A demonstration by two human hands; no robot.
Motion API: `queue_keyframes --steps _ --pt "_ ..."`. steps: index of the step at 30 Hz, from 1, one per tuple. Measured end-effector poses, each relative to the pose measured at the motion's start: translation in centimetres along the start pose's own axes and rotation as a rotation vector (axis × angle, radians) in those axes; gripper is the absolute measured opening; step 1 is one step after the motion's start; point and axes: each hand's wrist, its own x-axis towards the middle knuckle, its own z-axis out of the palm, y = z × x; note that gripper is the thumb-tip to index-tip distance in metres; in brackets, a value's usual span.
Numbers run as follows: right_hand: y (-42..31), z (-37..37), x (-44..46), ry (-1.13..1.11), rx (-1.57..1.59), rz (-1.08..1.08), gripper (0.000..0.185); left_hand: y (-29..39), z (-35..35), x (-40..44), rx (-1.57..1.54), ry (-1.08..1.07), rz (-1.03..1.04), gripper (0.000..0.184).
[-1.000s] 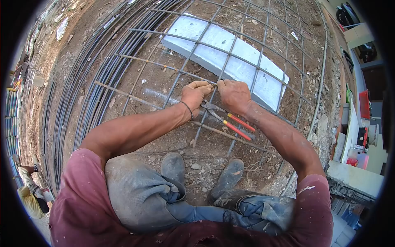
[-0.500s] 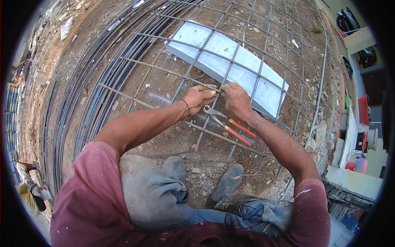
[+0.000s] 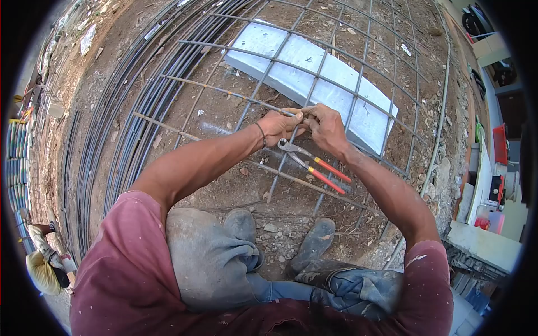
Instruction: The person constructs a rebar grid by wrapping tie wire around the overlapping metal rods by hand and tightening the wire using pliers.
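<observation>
Rebar grid (image 3: 318, 75) likely stiff, heavy; grip near crossing, where left hand (image 3: 277, 125) and right hand (image 3: 329, 132) curl fingers inward, closure and hold unclear.

the left arm (image 3: 193, 159) and right arm (image 3: 386, 187) reached forward, elbows bent outward, forearms slanting inward. the left hand (image 3: 278, 126) pointed toward the right hand (image 3: 328, 129), whose fingers were curled; their fingertips were close together, partly hidden.

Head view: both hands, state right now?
Left hand: partly closed at the rebar grid; whether it grips anything can't be told.
Right hand: curled closed beside the left; any contents hidden.
</observation>
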Motion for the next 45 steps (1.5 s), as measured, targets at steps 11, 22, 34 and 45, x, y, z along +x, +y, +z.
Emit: queue_keyframes --steps 11,22,34,45 --pt "-0.1 -0.9 1.0 -0.042 0.104 0.205 0.021 -0.4 -0.1 0.8 0.013 0.044 -0.117 0.046" --pt "-0.9 -3.2 4.2 -0.257 -0.037 0.247 0.025 0.8 1.7 -0.5 0.006 0.164 -0.146 0.038" --pt "0.2 -2.5 3.3 -0.214 0.156 0.51 0.019 -0.4 0.1 1.1 -0.294 -0.012 -0.203 0.025" --pt "3.1 0.0 4.4 -0.085 0.308 0.936 0.028 0.1 1.1 1.1 -0.162 0.102 -0.189 0.016"
